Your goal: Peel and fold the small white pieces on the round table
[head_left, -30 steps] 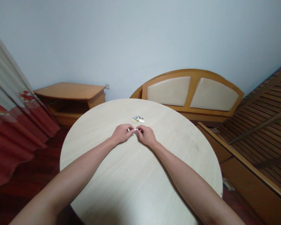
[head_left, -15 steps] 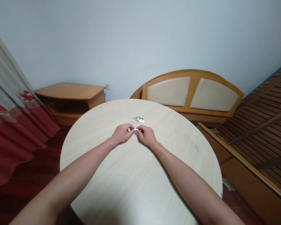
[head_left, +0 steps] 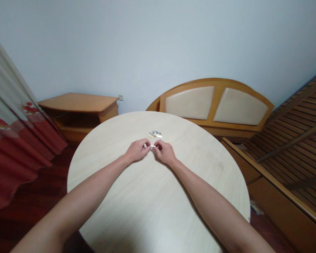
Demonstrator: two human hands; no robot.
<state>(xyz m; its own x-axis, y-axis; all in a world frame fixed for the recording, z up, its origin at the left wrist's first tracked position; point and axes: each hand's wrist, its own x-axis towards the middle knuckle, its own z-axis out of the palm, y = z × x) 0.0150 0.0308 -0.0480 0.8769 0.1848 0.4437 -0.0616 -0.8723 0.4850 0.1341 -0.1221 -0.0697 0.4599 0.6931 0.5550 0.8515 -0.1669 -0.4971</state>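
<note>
Above the round pale table (head_left: 147, 196), my left hand (head_left: 137, 150) and my right hand (head_left: 165, 151) face each other, fingertips pinched close together. Between them they hold a small white piece (head_left: 152, 146), too small to name, one end in each hand. Just beyond the fingers lies a little heap of small flat pieces (head_left: 155, 134) in grey, cream and white. A thin pale piece (head_left: 169, 142) rests on the table behind my right hand, partly hidden by it.
A wooden cabinet (head_left: 81, 102) stands at the back left, beside a red and white curtain (head_left: 23, 147). A padded headboard (head_left: 189, 102) leans along the wall. To the right are a wooden bed rail (head_left: 276, 186) and a slatted panel (head_left: 295, 140).
The fingertips have drawn slightly apart, and more of the white piece shows between them. Arms and heap have stayed in place.
</note>
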